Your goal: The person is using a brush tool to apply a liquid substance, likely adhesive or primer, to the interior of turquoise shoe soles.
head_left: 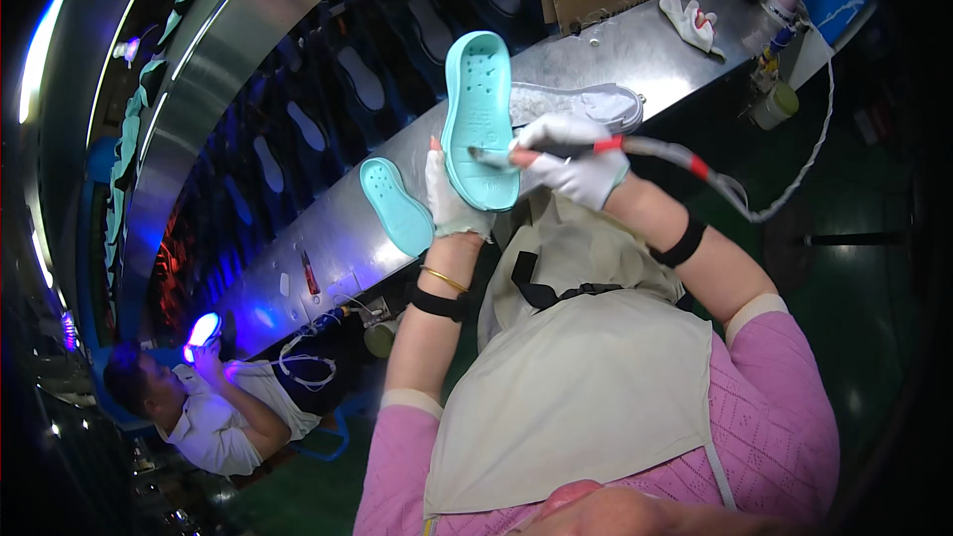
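Observation:
My left hand [453,206], in a white glove with bare fingertips, grips a turquoise shoe sole [478,89] from its left side and below. The sole is tilted up with its hollow inner face showing. In my gloved right hand [581,171] is a brush [490,157] whose bristles are at the lower inside of the sole; the tip is blurred. A clear hose [650,146] with red tape runs from the brush hand. Left of my left hand, another turquoise sole [395,206] lies on the metal ledge. Behind my right hand rests a grey sole-shaped piece [586,102].
Beyond the metal ledge [650,55], a dark conveyor [382,40] carries several pale soles. A white glove [689,23] lies at the far right, near a small jar [776,104]. Red-handled tool [310,273] lies left. A co-worker [213,407] sits lower left holding a lit sole.

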Available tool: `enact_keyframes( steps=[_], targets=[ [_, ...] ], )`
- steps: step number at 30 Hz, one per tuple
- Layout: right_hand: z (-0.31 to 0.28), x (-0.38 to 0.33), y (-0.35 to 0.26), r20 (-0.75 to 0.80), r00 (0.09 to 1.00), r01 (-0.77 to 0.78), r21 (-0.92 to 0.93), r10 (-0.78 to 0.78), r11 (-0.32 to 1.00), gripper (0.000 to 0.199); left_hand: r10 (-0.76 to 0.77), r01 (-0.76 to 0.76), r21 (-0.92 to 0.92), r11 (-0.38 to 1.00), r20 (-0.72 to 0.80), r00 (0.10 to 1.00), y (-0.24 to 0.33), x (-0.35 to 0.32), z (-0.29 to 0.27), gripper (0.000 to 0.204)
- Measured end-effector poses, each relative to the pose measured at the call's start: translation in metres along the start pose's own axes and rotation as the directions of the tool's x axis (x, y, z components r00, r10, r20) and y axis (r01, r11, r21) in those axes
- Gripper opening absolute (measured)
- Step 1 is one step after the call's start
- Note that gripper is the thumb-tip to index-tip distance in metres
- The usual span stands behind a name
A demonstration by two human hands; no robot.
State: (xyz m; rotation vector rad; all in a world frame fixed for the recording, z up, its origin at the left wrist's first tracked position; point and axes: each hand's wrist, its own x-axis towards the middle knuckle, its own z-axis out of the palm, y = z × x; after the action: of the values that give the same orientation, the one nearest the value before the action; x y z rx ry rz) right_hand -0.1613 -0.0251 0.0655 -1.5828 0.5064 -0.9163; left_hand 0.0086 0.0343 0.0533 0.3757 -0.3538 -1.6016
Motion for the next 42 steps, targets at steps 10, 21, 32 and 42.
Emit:
enact_keyframes(
  steps=[10,21,32,42],
  targets=[
    [0.014,0.015,0.007,-0.196,0.980,-0.010,0.141,0.038,0.990,0.009,0.178,-0.153,0.102,0.983,-0.315,0.932,-0.018,-0.011,0.011,0.056],
    [-0.013,0.050,-0.009,-0.277,0.923,0.298,0.077,-0.267,0.951,0.008,0.079,-0.052,0.217,0.975,-0.117,0.990,-0.017,-0.028,0.020,0.074],
    [-0.024,0.039,-0.025,-0.124,0.882,0.435,-0.160,-0.455,0.886,0.016,0.158,-0.087,0.477,0.875,-0.111,0.981,0.010,-0.034,0.012,0.072],
    [-0.018,0.026,-0.052,0.153,0.865,0.502,-0.282,-0.478,0.818,0.013,0.209,-0.163,0.540,0.826,-0.023,0.978,0.027,-0.036,0.024,0.058]
  ],
)
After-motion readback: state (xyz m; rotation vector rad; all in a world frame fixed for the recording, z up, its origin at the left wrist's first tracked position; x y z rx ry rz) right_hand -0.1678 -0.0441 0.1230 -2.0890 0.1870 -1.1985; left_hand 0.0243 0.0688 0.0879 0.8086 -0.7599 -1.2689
